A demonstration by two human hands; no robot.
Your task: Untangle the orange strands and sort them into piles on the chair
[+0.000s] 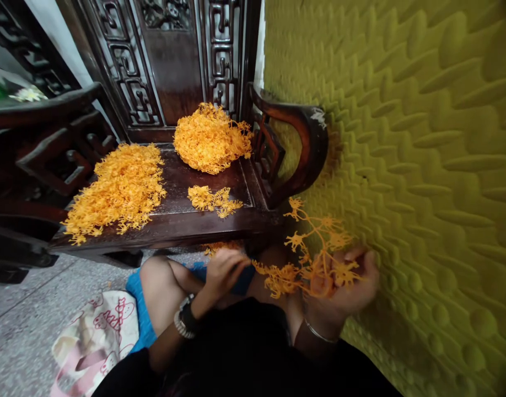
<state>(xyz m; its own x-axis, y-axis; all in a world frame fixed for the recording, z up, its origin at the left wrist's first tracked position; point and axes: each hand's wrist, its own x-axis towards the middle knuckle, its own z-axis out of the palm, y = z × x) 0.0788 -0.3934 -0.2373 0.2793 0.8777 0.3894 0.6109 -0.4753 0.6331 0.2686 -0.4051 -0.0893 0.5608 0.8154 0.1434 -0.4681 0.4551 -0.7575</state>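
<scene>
My right hand (347,286) is closed around a bunch of thin orange plastic pieces (315,259), branched like small frames, which stick up and to the left of it. My left hand (224,270) has its fingers pinched at the left end of the same bunch, over my knee. It wears a watch (186,318); the right wrist has a thin bangle (317,332). On the dark wooden chair seat (182,182) lie two big heaps of the orange pieces, one at the left (118,190) and one at the back (210,138), plus a small cluster (214,199) near the front.
A yellow-green padded wall (422,165) fills the right side, close to my right hand. The chair's curved armrest (302,138) stands between seat and wall. A printed cloth bag (93,336) lies on the grey speckled floor at the lower left.
</scene>
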